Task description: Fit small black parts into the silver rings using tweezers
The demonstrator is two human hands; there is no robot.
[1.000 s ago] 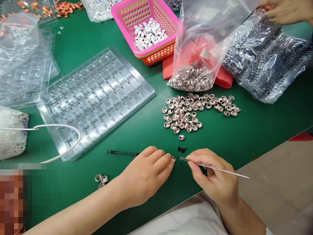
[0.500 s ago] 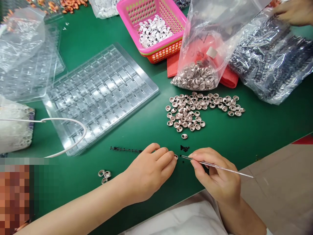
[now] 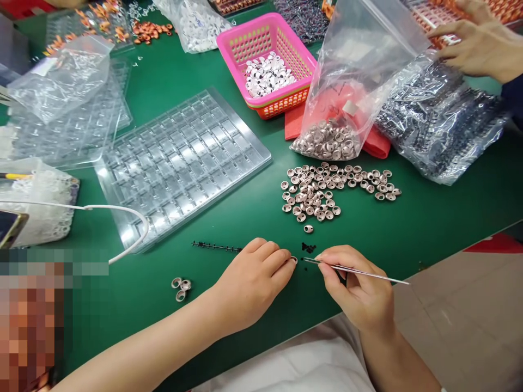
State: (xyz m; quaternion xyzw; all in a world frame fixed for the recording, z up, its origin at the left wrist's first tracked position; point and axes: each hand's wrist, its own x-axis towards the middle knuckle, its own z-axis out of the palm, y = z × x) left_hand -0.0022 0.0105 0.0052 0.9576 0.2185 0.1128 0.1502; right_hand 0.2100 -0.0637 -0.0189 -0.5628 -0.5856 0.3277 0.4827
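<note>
My left hand [image 3: 255,283] rests low over the green table, its fingers closed on a small metallic ring-shaped piece [image 3: 294,260] that shows at the fingertips. Pinched in my right hand [image 3: 359,294] is a pair of tweezers [image 3: 363,271], with a tiny black piece [image 3: 302,259] at the tips, just right of the ring. Whether the tips grip it I cannot tell. A little pile of black pieces [image 3: 308,247] lies just above. From beside my left hand a thin black sprue strip [image 3: 214,246] sticks out leftward. Loose metallic rings [image 3: 310,190] spread farther back.
Several rings [image 3: 181,288] sit near my left forearm. A clear blister tray [image 3: 183,163] lies left, crossed by a white cable [image 3: 122,209]. Behind are a pink basket [image 3: 267,98], a bag of rings [image 3: 330,139] and a bag of dark parts [image 3: 441,120]. Another person's hand [image 3: 482,49] reaches in.
The view has shifted slightly, showing more of the table's far side. The other person's hand shows more fully. My hands and the tweezers keep nearly the same pose.
</note>
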